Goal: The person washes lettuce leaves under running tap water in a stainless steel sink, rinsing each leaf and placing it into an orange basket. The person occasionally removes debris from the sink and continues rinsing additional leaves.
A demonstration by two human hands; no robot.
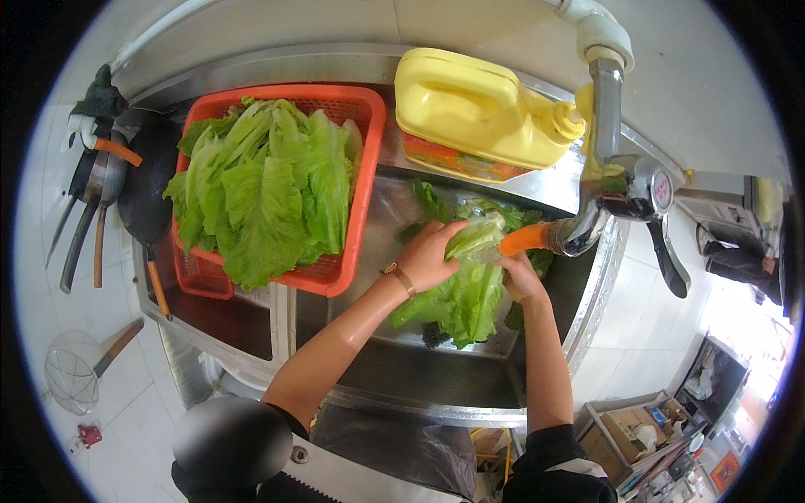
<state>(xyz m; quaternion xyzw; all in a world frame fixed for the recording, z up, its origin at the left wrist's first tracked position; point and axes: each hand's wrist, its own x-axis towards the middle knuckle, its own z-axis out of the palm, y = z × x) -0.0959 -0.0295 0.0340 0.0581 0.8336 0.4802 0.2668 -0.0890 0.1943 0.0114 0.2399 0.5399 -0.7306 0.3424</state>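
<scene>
With the sink (402, 377) as the dial, the basket (369, 168) sits at ten o'clock, leaves (264, 201) heaped in it; the jug (503, 126) is at twelve, on the ledge (558, 189); the tap (599, 184) at two; pans (151, 184) past nine. Within the sink's outline, lettuce (470, 298) has the left hand (429, 256) at its ten o'clock, the right hand (521, 275) near three.

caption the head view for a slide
Left hand and right hand handle lettuce at an orange tap nozzle over a sink, near a red basket of leaves.

Forearms (340, 339) extend fwd, L hand (429, 256) & R hand (523, 278) curled, nr each other.
</scene>
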